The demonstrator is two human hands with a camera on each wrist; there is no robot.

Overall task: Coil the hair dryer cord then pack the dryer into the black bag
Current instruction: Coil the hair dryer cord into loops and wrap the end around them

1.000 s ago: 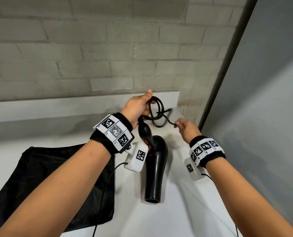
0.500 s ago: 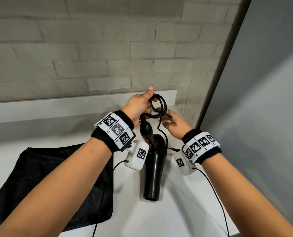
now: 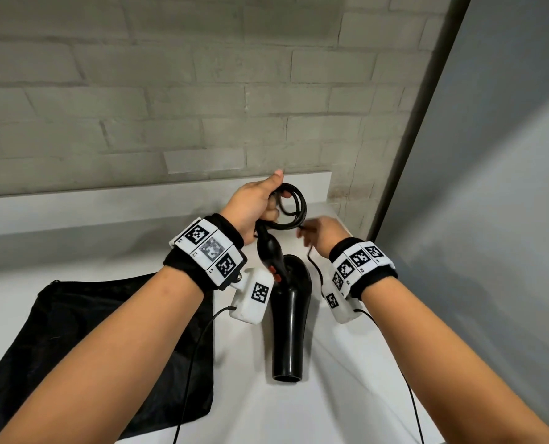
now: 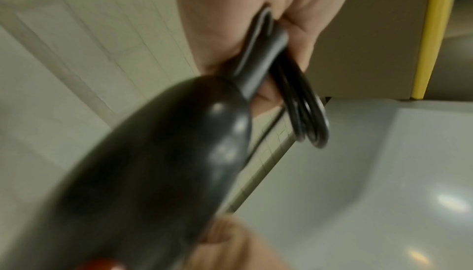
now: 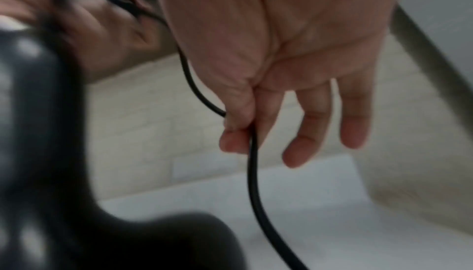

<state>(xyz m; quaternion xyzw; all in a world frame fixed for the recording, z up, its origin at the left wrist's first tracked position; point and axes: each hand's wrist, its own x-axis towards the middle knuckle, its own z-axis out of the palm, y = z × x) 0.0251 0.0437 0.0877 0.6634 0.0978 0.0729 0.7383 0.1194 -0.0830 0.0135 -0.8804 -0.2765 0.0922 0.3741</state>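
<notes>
Glossy black plastic hair dryer [image 3: 291, 315] hangs nozzle-down just over the white table [image 3: 347, 395], its thin black rubber cord [image 3: 294, 203] gathered in a few loops above the handle. Left hand [image 3: 257, 206] curls round those loops at the handle's end; right hand [image 3: 323, 237] pinches the loose strand between thumb and forefinger, other fingers slack. The risk, I'd say: a sharp tug on that strand could spring the loops free, or a loosened left hold drops the dryer. Flat black fabric bag [image 3: 106, 347] waits on the left.
</notes>
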